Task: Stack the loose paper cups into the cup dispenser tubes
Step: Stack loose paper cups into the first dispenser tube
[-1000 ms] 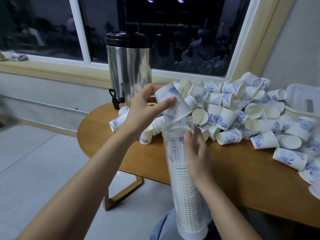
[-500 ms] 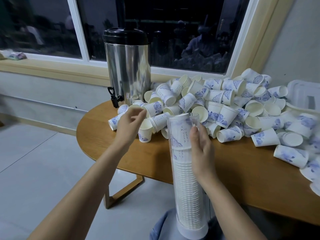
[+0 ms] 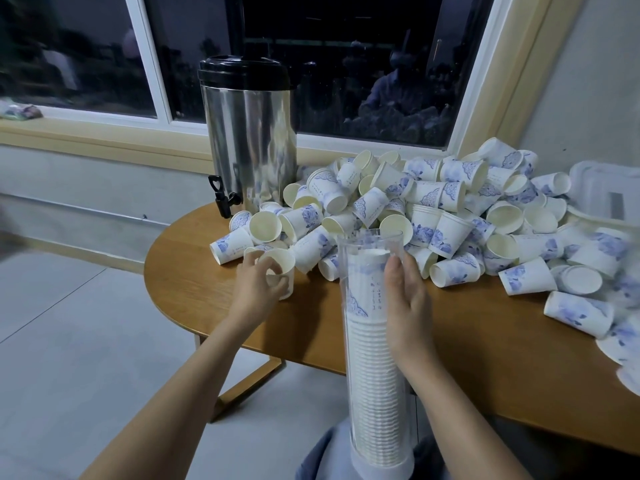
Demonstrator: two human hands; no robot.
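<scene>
L grip [image 3: 257,289] holds one cup [image 3: 281,270] at pile's edge, near tabletop [image 3: 194,282] left edge. R grip [image 3: 407,306], fingers straight, steadies upright tube [image 3: 365,358] before near edge; nearly full. Lift cup clear, align w/ tube rim, seat squarely, no force.

Steel urn [image 3: 250,140] on wooden table [image 3: 194,271].
</scene>
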